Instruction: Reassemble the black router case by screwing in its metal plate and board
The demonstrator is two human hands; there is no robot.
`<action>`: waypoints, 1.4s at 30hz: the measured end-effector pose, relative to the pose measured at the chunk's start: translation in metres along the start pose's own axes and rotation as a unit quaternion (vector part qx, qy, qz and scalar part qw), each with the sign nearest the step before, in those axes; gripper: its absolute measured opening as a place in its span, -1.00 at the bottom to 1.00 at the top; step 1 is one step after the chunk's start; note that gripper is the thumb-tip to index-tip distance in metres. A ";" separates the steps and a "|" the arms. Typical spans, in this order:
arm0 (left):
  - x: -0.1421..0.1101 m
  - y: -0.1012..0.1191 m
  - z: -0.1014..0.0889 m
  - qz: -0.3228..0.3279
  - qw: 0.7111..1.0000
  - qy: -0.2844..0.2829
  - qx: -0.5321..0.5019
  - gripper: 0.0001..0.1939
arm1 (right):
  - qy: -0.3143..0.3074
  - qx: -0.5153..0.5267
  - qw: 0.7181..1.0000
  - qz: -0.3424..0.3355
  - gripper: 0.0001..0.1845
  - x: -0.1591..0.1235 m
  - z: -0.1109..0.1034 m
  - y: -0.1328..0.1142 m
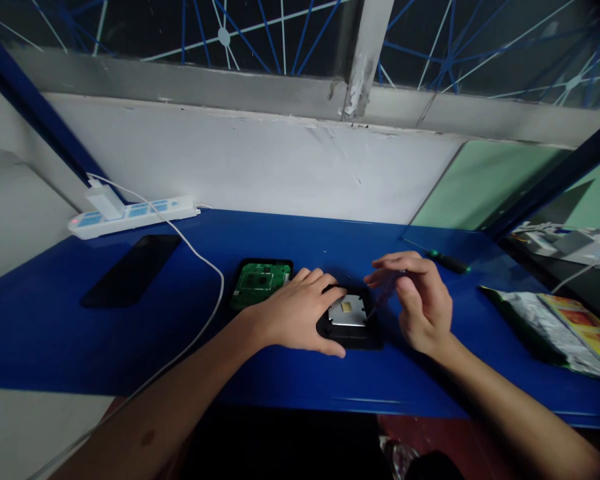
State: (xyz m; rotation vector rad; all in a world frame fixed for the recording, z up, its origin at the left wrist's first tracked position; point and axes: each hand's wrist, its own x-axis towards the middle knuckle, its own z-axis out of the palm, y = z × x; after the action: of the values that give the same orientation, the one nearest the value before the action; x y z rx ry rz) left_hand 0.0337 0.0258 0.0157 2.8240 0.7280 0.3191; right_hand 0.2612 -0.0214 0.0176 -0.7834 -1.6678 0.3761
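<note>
My left hand (pixel 300 310) spans the left side of a black plastic cover (pixel 353 339), thumb at the near edge and fingers at the far edge, gripping it against the table. A silver metal plate (pixel 348 312) with a small tan square sits in this cover. My right hand (pixel 423 303) is closed around a slim, translucent purplish tool (pixel 386 292), blurred, probably a screwdriver; its tip points down at the plate's right edge. Left of the cover lies a black case half (pixel 233 293) with a green circuit board (pixel 260 283), partly behind my left hand.
A dark screwdriver (pixel 449 261) lies at the back right of the blue table (pixel 260 380). Foil packets (pixel 565 327) rest on the right. At the left are a black phone-like slab (pixel 133 270), a white power strip (pixel 140 215) and a white cable (pixel 200 257) crossing the table.
</note>
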 end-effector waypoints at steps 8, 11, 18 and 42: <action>0.000 0.000 -0.001 0.000 1.000 -0.002 -0.001 -0.09 | 0.033 -0.104 0.994 -0.031 -0.80 0.003 -0.006 0.008; 0.000 0.000 -0.001 -0.003 1.000 -0.002 -0.001 -0.07 | 0.047 -0.120 0.990 -0.056 -0.75 0.004 -0.005 0.004; 0.000 0.001 -0.003 -0.001 1.000 -0.012 0.002 -0.09 | 0.041 -0.057 0.997 0.006 -0.73 0.003 -0.003 -0.006; 0.000 0.001 -0.001 0.001 1.000 0.000 0.005 -0.08 | 0.029 -0.125 0.989 -0.070 -0.81 0.004 -0.010 0.009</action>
State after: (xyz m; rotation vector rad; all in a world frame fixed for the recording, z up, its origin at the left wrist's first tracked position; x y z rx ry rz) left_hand 0.0336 0.0247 0.0172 2.8343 0.7284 0.3176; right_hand 0.2728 -0.0134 0.0176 -0.8473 -1.7233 0.0446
